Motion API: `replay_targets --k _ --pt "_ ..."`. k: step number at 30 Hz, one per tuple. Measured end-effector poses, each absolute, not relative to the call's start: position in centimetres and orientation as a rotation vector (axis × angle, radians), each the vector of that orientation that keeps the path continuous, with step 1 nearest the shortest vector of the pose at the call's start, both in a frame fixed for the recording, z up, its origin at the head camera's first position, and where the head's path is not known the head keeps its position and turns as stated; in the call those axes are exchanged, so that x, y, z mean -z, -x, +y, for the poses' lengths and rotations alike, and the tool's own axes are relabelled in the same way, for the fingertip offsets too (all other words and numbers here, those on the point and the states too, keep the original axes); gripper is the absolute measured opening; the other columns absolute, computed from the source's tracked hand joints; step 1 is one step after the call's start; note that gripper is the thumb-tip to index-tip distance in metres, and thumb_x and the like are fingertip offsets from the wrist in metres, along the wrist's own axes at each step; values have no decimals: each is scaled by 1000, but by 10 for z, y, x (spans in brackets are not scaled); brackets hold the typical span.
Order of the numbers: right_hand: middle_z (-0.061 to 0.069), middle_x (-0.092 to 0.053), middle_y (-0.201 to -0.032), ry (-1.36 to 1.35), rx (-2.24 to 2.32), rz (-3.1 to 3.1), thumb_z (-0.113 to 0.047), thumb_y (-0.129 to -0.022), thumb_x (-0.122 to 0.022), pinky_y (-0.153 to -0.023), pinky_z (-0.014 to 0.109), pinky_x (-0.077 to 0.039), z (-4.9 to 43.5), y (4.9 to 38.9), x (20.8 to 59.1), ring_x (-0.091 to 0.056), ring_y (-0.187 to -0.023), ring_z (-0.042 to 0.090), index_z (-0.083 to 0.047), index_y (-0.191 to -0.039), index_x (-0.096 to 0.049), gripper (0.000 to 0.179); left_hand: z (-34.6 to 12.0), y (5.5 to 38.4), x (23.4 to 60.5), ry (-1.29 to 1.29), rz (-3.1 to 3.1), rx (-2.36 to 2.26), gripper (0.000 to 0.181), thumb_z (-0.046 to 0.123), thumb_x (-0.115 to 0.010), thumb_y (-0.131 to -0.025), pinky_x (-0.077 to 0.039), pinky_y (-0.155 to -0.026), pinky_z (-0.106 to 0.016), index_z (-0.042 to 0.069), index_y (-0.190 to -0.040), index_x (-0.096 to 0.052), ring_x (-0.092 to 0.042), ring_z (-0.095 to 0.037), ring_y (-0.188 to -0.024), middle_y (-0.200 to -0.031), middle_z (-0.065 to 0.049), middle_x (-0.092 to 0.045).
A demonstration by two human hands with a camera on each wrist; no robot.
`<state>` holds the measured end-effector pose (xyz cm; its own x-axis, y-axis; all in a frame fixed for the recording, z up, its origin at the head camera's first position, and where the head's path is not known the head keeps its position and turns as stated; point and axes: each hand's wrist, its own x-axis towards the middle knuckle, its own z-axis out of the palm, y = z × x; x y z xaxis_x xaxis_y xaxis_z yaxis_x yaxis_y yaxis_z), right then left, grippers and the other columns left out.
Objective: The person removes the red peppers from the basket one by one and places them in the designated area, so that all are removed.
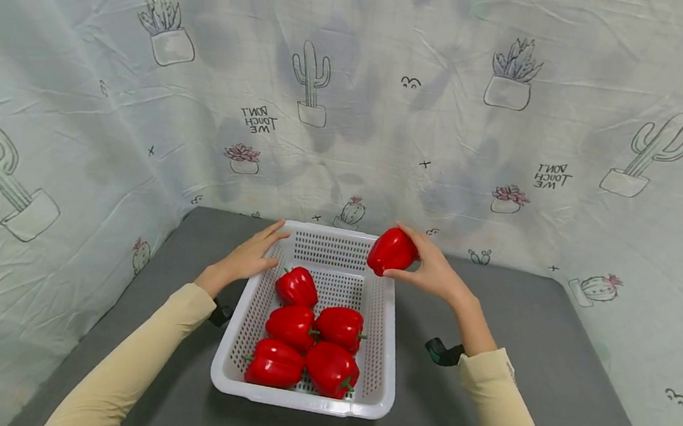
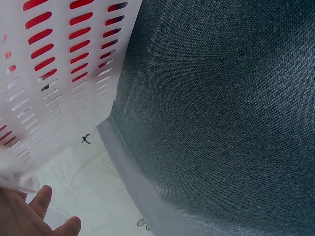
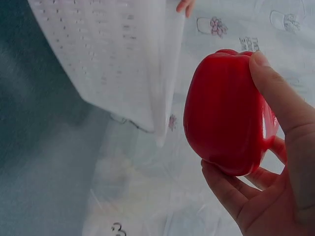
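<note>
Nearest me, five glossy red peppers [image 1: 308,339] already lie packed in the front of the white slotted basket [image 1: 380,358], so the one in hand would best go down gently into the bare far end. The left hand [image 1: 251,256], fingers straight, rests on the far left rim. Over the far right corner, the right hand [image 1: 430,267] curls fingers and thumb around a smooth, shiny red pepper [image 1: 392,251], held clear of the rim.
</note>
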<state>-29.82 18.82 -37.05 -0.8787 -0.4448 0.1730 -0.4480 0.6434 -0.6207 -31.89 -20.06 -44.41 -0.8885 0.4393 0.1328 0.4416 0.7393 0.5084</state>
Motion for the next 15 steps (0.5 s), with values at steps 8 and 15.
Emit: replay_targets --k 8,15 --pt "11 -42 -135 -699 -1067 -2842 -42 -74 -76 -84 44 -51 210 295 376 -47 -114 27 -24 -147 -24 92 -201 319 442 737 -2916 878 60 12 -56 -86 -17 -105 -63 7 -142 -36 -20 -39 -138 -155 -12 -12" --pt "14 -38 -140 -654 -1051 -2842 -41 -74 -76 -84 47 -50 232 290 384 -46 -116 31 -20 -147 -24 92 -200 317 444 745 -2918 879 60 12 -54 -86 -17 -105 -63 6 -142 -35 -20 -39 -138 -155 -12 -11"
